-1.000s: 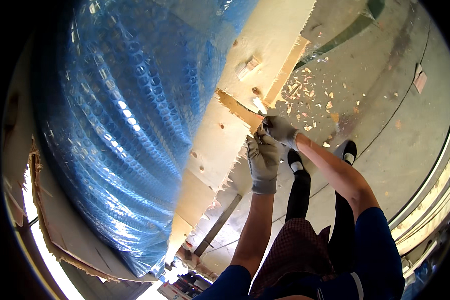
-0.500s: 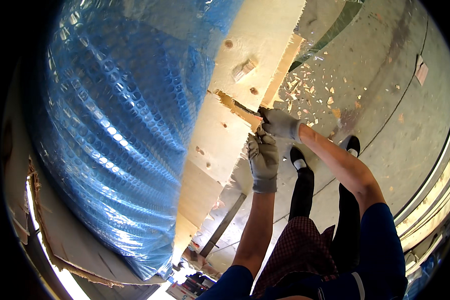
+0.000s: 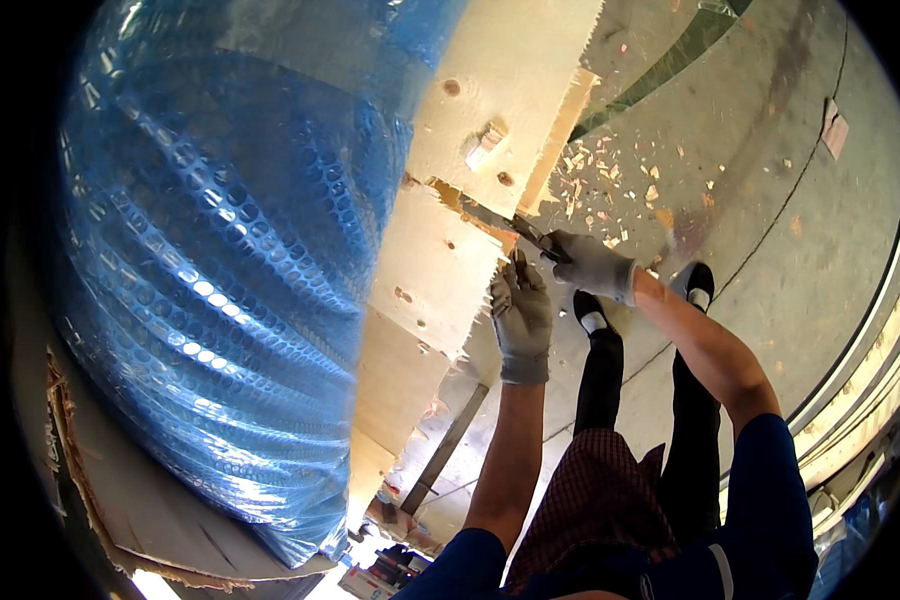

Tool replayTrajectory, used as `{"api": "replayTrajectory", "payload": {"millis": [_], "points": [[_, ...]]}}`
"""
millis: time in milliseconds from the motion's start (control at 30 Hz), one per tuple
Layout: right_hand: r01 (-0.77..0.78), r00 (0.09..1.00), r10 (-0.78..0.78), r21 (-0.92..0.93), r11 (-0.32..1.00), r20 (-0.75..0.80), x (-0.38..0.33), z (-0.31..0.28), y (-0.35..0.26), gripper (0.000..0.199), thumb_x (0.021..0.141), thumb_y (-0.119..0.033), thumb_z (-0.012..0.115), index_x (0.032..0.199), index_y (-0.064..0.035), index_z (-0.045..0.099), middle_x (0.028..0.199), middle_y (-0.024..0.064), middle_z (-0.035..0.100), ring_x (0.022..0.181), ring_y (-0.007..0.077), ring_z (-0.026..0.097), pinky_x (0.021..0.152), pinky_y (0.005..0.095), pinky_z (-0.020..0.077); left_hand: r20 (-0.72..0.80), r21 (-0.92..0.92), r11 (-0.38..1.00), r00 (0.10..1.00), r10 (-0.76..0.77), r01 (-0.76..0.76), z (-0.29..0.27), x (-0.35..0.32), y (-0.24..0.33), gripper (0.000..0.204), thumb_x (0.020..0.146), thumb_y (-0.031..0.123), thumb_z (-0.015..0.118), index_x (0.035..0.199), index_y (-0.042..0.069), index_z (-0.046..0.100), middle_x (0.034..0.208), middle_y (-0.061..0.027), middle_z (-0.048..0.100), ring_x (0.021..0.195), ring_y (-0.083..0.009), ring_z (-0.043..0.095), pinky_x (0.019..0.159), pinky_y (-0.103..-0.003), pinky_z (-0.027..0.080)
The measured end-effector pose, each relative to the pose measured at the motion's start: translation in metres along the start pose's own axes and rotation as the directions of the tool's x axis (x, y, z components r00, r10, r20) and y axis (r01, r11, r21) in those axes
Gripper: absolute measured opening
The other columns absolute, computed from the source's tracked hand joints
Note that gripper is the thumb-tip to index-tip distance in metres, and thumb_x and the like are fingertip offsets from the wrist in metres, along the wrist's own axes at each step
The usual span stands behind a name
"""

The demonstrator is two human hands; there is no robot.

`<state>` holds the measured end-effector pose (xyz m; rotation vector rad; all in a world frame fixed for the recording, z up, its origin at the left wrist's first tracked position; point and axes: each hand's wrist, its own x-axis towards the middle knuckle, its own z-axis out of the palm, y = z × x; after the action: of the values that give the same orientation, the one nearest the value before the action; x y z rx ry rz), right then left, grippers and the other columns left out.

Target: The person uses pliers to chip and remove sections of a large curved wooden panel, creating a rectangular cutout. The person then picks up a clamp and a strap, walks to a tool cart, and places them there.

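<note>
A pale plywood sheet (image 3: 425, 265) with knots and ragged, splintered edges has a notch (image 3: 460, 203) cut into it from its right side. My gloved right hand (image 3: 592, 264) grips the black handle of a bladed tool (image 3: 535, 238), whose blade reaches into the notch; its exact kind is unclear. My gloved left hand (image 3: 522, 318) is just below, fingers curled at the torn edge beside a splintered strip (image 3: 500, 236). Its fingertips are partly hidden but seem to pinch the wood. A small wood block (image 3: 486, 146) lies on the sheet above the notch.
Blue bubble wrap (image 3: 210, 300) covers a large bulky shape along the left. Wood chips (image 3: 610, 190) litter the concrete floor, near a dark green strip (image 3: 670, 70). A wooden bar (image 3: 445, 450) lies below the sheet. My feet (image 3: 590, 312) stand near the chips.
My right hand has drawn back to the right and slightly down, so more of the tool shows outside the notch. My left hand stays at the torn edge. The view has shifted slightly.
</note>
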<state>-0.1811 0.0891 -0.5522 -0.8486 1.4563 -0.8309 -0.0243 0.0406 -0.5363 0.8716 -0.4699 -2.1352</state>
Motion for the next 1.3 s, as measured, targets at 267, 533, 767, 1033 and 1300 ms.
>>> {"api": "replayTrajectory", "payload": {"millis": [267,533,767,1033,1300], "points": [[-0.255,0.939,0.158,0.310,0.916,0.305,-0.026,-0.010,-0.023,0.035,0.084,-0.024,0.062,0.104,0.0034,0.052,0.087,0.0062,0.057,0.080,0.0126,0.058,0.066,0.0248,0.0541,-0.083,0.054,0.990,0.988,-0.127,0.132,0.004,-0.005,0.006,0.048,0.097,0.041,0.039,0.134,0.010,0.039,0.133,-0.0062,0.047,0.123,-0.0202,0.043,0.106,-0.041,0.032],[-0.303,0.915,0.024,0.645,0.702,0.403,-0.074,-0.038,0.000,0.047,0.079,-0.008,0.063,0.121,-0.0016,0.042,0.097,0.0080,0.060,0.085,0.0133,0.060,0.064,0.0229,0.0500,0.022,-0.003,0.998,0.998,-0.065,0.065,0.038,-0.006,0.005,0.041,0.096,0.034,0.041,0.134,0.019,0.040,0.143,-0.0011,0.037,0.137,-0.0202,0.026,0.112,-0.055,0.016],[-0.045,0.994,0.025,0.187,0.981,0.106,-0.094,-0.004,-0.022,0.027,0.081,-0.022,0.059,0.094,0.0000,0.052,0.069,0.0109,0.061,0.064,0.0185,0.061,0.060,0.0353,0.0484,0.006,-0.049,0.983,0.984,-0.179,0.179,0.047,-0.009,0.011,0.047,0.093,0.043,0.047,0.134,0.020,0.042,0.140,-0.0015,0.041,0.125,-0.0230,0.041,0.090,-0.044,0.043],[-0.108,0.943,0.114,-0.038,0.993,0.312,-0.110,0.007,-0.016,0.046,0.074,-0.040,0.065,0.098,-0.0019,0.056,0.077,0.0118,0.064,0.078,0.0294,0.064,0.071,0.0381,0.0475,0.137,-0.177,0.945,0.958,-0.253,0.275,0.059,-0.017,0.025,0.037,0.094,0.040,0.045,0.122,0.016,0.052,0.108,0.0011,0.061,0.078,-0.0102,0.057,0.054,-0.021,0.044],[-0.161,0.942,0.219,-0.231,0.960,0.256,-0.116,-0.011,-0.029,0.036,0.085,-0.039,0.054,0.094,-0.0044,0.059,0.075,0.0117,0.064,0.074,0.0258,0.064,0.069,0.0372,0.0479,-0.062,0.162,0.987,0.998,-0.016,0.026,0.045,-0.018,0.016,0.039,0.097,0.036,0.041,0.127,0.013,0.048,0.128,-0.0036,0.053,0.110,-0.0112,0.049,0.089,-0.027,0.044]]}}
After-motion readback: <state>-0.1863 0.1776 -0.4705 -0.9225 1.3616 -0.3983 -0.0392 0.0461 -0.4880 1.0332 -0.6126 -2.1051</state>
